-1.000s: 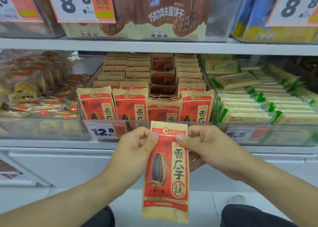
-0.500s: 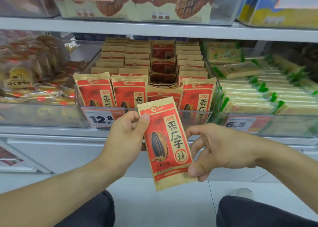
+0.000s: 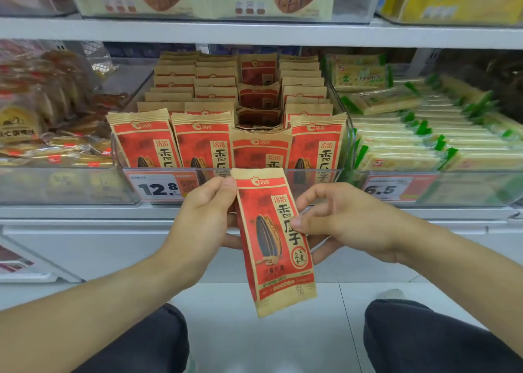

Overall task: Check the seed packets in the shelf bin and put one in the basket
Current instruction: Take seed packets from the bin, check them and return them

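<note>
Seed packet (image 3: pixel 276 239) held up in front of the shelf bin (image 3: pixel 232 174), face toward the camera & tilted a bit, prob so the print can be read. Left hand (image 3: pixel 203 219) grip pinches its top left corner w/ thumb on front; right hand (image 3: pixel 342 222) grip pinches the right edge mid-height, steadying it. Rest of the packets (image 3: pixel 203 146) stand upright in rows in the bin. Basket not in view, so drop-off not yet done

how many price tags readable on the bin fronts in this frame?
2. The 12.8 tag is on the seed packet bin, left of the held packet. The 6.5 tag is on the green-wrapped cracker bin, right. Upper-shelf tags are cropped.
</note>
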The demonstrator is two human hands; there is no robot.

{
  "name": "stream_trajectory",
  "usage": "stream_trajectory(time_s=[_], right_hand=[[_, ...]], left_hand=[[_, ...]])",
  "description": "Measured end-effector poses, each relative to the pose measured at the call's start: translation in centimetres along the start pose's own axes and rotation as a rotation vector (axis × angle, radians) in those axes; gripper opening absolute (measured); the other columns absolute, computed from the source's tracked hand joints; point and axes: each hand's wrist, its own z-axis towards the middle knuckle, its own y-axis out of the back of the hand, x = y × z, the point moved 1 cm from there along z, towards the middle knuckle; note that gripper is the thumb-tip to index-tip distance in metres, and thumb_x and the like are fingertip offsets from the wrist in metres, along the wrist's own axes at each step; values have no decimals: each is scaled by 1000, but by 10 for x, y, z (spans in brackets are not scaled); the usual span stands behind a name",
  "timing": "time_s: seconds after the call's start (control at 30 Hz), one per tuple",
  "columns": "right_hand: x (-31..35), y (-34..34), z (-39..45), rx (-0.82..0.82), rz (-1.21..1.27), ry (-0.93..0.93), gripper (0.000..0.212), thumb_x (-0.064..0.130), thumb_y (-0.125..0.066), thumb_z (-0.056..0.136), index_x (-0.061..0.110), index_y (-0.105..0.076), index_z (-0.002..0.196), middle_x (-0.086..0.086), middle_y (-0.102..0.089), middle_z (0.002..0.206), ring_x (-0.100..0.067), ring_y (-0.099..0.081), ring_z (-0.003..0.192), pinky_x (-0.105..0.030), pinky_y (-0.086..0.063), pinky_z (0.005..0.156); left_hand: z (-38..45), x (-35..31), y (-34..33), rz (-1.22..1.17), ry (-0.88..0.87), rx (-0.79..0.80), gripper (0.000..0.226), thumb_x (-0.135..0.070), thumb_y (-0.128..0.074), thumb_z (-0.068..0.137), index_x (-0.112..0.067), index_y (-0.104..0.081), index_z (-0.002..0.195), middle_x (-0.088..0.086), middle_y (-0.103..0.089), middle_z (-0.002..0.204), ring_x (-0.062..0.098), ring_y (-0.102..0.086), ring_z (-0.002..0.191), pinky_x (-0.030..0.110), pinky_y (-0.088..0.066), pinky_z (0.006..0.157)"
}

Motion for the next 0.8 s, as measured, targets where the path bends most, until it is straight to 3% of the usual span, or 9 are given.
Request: stream_trajectory(time_s=[0.17, 0.27, 0.4, 0.53, 0.63, 0.8], right_hand=[[-8, -4, -4, -18, 152, -37, 20, 13, -66, 97, -2, -59, 108, -16, -78, 97, -27, -77, 92, -45, -65, 74], [-9, -9, -3, -37, 182, -43, 32, 32, -62, 99, 2, -69, 108, -8, -78, 102, -22, -75, 97, -44, -64, 79], [-4, -15, -7, 69, 182, -15, 57, 59, -65, 84, 17, -68, 122, -3, -78, 105, -21, -75, 101, -46, -61, 89], [-4, -17, -6, 62, 131, 34, 74, 50, -79, 66, 26, -54, 132, -4, -79, 101, -19, -76, 98, -49, -60, 92], [-6, -16, -3, 70, 172, 47, 69, 44, -79, 70, 26, -57, 132, -7, -79, 104, -23, -76, 100, -52, -58, 95], [-6, -13, -1, 170, 266, 59, 48, 39, -71, 82, 24, -68, 127, -16, -75, 114, -32, -73, 105, -47, -58, 91]], left_hand=[[-6, -2, -6, 89, -94, 159, 41, -43, -41, 99, -7, -61, 106, 4, -75, 87, 17, -74, 84, 29, -59, 57], [-7, -2, -11, 142, -162, 208, 43, -45, -44, 92, -6, -58, 103, -4, -74, 80, 11, -74, 80, 25, -58, 57], [-4, -1, -14, 147, -216, 219, 42, -44, -49, 91, -6, -59, 104, 5, -75, 88, 19, -74, 82, 27, -58, 57], [-3, -1, -14, 126, -227, 225, 46, -43, -46, 93, 0, -56, 106, 19, -68, 96, 21, -72, 75, 28, -56, 54], [-1, -2, -14, 138, -234, 228, 41, -37, -43, 98, 1, -55, 106, 23, -65, 95, 31, -71, 78, 33, -58, 54], [2, -2, -13, 160, -243, 180, 27, -21, -40, 106, -10, -53, 86, 12, -67, 81, 40, -68, 78, 42, -60, 54]])
